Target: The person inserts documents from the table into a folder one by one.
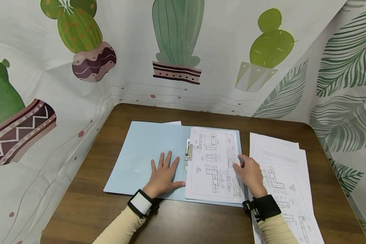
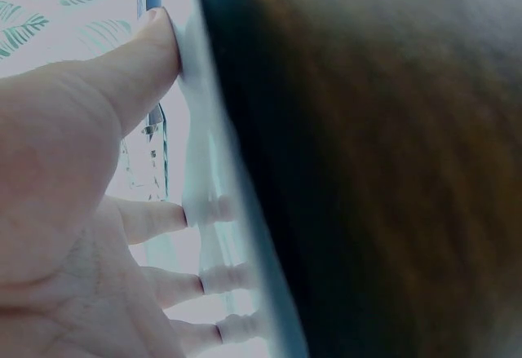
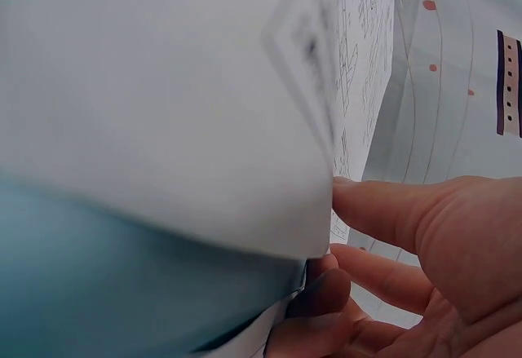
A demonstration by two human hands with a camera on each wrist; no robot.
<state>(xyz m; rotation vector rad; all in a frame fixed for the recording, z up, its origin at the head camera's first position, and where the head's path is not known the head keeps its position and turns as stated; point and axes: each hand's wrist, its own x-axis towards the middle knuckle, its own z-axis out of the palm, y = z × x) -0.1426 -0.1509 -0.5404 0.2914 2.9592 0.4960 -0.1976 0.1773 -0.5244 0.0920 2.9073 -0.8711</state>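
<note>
A light blue file folder (image 1: 143, 142) lies spread open on the wooden table. My left hand (image 1: 163, 176) rests on its left cover, fingers straight and spread, with the thumb near the fold; the left wrist view shows the fingertips touching the blue surface. On the right half lie printed technical drawing sheets (image 1: 213, 162), beside a metal clip (image 1: 188, 154) at the fold. My right hand (image 1: 250, 173) pinches the sheets' right edge. In the right wrist view, the thumb (image 3: 383, 207) is on the paper's face and the other fingers curl at the edge, their tips partly hidden.
Another loose pile of drawing sheets (image 1: 288, 169) lies right of the folder, partly under the right forearm. A white paper corner (image 1: 174, 122) sticks out behind the folder's left cover. Behind the wooden table (image 1: 183, 220) hangs a cactus-print cloth (image 1: 128, 51).
</note>
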